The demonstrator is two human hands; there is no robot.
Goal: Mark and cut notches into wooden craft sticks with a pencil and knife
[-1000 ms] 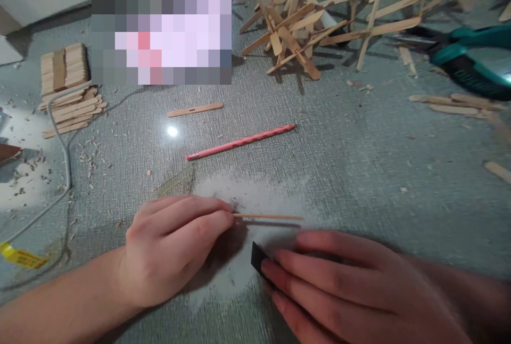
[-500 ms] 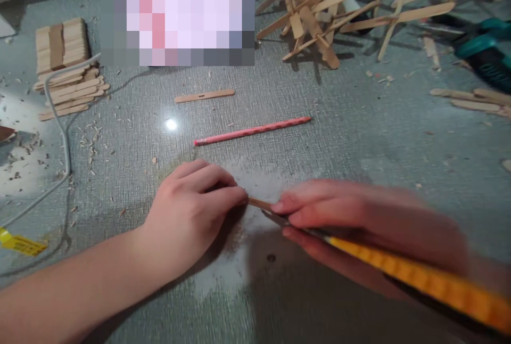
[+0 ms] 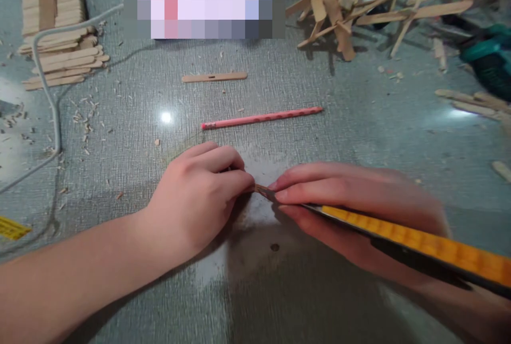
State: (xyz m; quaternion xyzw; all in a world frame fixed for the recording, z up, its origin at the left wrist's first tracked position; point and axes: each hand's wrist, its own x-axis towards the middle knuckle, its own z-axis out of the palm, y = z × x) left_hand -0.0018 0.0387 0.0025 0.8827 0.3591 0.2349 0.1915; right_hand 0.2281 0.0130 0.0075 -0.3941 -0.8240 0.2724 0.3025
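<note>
My left hand (image 3: 203, 189) is closed on a wooden craft stick (image 3: 260, 188), pinning it low over the table; most of the stick is hidden under the fingers. In my right hand (image 3: 339, 195) is a yellow and black utility knife (image 3: 415, 237), pinched near its blade end. The blade tip meets the stick between the two hands, partly covered by my fingertips. Beyond the hands lies a pink pencil (image 3: 261, 117), eraser end to the left. Farther back rests a single craft stick (image 3: 214, 76) with a small dark slot at its middle.
A banded bundle of craft sticks (image 3: 54, 6) and loose sticks lie at far left, by a grey cable (image 3: 56, 115) with a yellow tag (image 3: 14, 228). A stick structure (image 3: 339, 19) and teal-handled pliers (image 3: 487, 51) occupy the far right. Wood shavings (image 3: 85, 120) litter the left.
My right hand and the knife have shifted slightly left and up, and the knife handle lies flatter. My left hand keeps its hold on the stick. The whole view has shifted a little.
</note>
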